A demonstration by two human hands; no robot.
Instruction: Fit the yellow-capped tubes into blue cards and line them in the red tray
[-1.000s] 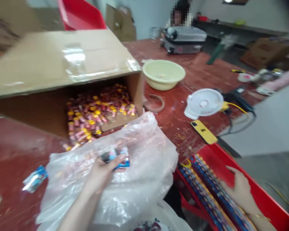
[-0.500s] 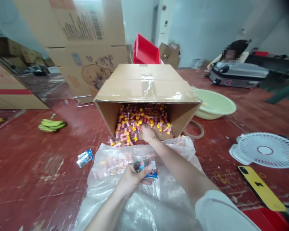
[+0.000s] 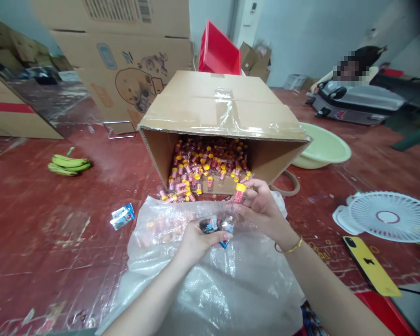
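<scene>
A cardboard box (image 3: 217,107) lies on its side on the red floor, its open mouth full of several small yellow-capped tubes (image 3: 206,168). My right hand (image 3: 262,210) is closed on one yellow-capped tube (image 3: 239,192), held just in front of the box. My left hand (image 3: 198,240) pinches a small blue printed packet (image 3: 219,227) right below that tube. Both hands hover over a crumpled clear plastic bag (image 3: 213,280) spread before the box.
A loose blue packet (image 3: 122,216) and a bunch of green bananas (image 3: 67,164) lie left. A pale green basin (image 3: 322,149), a white fan (image 3: 388,217) and a yellow phone (image 3: 369,263) lie right. Large cartons and a red crate (image 3: 219,51) stand behind. A person sits far right.
My right hand has come back out of the box holding a yellow-capped tube and now sits next to my left hand's packet. The view has tilted slightly down.
</scene>
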